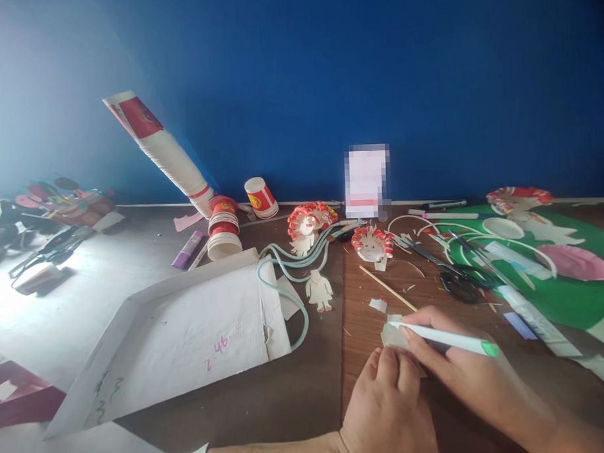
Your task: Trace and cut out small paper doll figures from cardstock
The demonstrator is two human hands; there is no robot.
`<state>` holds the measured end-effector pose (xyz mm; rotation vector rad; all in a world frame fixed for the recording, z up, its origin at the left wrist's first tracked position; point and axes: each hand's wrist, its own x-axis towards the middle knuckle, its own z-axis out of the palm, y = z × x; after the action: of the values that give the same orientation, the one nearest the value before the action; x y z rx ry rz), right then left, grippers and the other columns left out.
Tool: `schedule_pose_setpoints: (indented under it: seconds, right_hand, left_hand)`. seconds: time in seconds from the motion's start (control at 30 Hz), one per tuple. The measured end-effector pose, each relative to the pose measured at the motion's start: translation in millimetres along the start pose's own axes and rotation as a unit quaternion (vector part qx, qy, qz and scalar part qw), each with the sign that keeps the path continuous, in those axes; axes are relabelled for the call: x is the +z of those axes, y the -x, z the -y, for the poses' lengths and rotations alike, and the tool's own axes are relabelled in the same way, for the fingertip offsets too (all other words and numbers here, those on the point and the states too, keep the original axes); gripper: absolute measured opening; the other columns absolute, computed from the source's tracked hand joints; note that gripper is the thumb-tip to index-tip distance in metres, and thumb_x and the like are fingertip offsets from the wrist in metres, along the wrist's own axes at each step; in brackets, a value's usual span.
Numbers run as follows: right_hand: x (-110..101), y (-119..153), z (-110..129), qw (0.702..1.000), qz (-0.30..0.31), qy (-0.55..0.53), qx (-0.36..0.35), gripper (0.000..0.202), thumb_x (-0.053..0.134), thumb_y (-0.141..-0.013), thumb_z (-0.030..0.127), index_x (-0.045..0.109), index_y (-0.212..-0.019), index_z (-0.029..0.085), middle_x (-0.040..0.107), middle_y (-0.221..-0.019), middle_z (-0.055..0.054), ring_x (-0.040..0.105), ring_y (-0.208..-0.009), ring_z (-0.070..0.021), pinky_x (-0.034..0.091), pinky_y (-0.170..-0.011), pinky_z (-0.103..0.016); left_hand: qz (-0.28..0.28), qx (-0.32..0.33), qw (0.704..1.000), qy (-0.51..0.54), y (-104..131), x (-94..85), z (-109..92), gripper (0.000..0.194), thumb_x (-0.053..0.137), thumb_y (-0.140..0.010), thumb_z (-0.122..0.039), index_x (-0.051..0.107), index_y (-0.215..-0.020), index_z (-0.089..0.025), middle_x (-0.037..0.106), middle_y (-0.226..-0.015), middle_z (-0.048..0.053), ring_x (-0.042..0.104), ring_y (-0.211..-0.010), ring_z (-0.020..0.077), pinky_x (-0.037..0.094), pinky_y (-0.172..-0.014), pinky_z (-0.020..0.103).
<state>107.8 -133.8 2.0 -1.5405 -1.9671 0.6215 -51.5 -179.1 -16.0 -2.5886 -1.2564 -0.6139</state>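
My right hand (460, 360) grips a white marker with a green end (449, 338), its tip on a small cream paper piece (393, 330) lying on the brown table. Beside it my left hand (390, 402), fingers bent and close together, presses on the lower part of that paper. Just above the paper lie a white scrap (378, 305) and a thin wooden stick (387, 287). A cut-out paper figure (319, 290) lies to the left, near looped pale blue cords (305, 319). What my left fingers cover is hidden.
A large white cardboard piece (187, 336) lies left. Behind it, stacked paper cups (168, 162) lean on red cups (224, 229). Black-handled scissors (465, 283), a glue tube (536, 321), pens, a green sheet (572, 303) and a pink piece (578, 262) lie right. Red-rimmed paper faces (372, 244) stand ahead.
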Motion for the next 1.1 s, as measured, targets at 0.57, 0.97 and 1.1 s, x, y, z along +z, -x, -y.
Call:
schedule_pose_setpoints:
  seconds: [0.57, 0.97, 1.1]
  right_hand:
    - [1.4, 0.4, -2.3, 1.000, 0.008, 0.014, -0.007, 0.021, 0.050, -0.093, 0.045, 0.060, -0.094, 0.026, 0.075, -0.083, 0.000, 0.073, -0.073, -0.0196, 0.055, -0.066, -0.027]
    - [-0.4, 0.4, -1.3, 1.000, 0.026, 0.003, 0.006, 0.022, 0.048, -0.093, 0.046, 0.060, -0.093, 0.027, 0.074, -0.079, 0.000, 0.071, -0.070, -0.0189, 0.055, -0.063, -0.027]
    - [-0.3, -0.1, -1.1, 1.000, 0.027, 0.004, 0.014, 0.022, 0.048, -0.093, 0.047, 0.060, -0.093, 0.028, 0.073, -0.078, 0.001, 0.071, -0.068, -0.0180, 0.054, -0.062, -0.026]
  left_hand:
    - [0.020, 0.011, 1.000, 0.006, 0.3, -3.6, 3.0, 0.037, 0.044, -0.094, -0.026, 0.073, -0.108, -0.010, 0.063, -0.115, 0.011, 0.055, -0.104, 0.0215, 0.047, -0.096, 0.031]
    - [0.108, 0.046, 0.993, -0.012, 2.0, -4.1, 1.8, 0.041, 0.040, -0.095, -0.026, 0.069, -0.119, -0.009, 0.059, -0.128, 0.016, 0.053, -0.112, 0.0262, 0.047, -0.098, 0.038]
    - [0.117, 0.045, 0.992, -0.008, 0.8, -5.2, 2.0, 0.043, 0.038, -0.096, -0.027, 0.069, -0.119, -0.008, 0.060, -0.127, 0.016, 0.054, -0.112, 0.0261, 0.046, -0.099, 0.038]
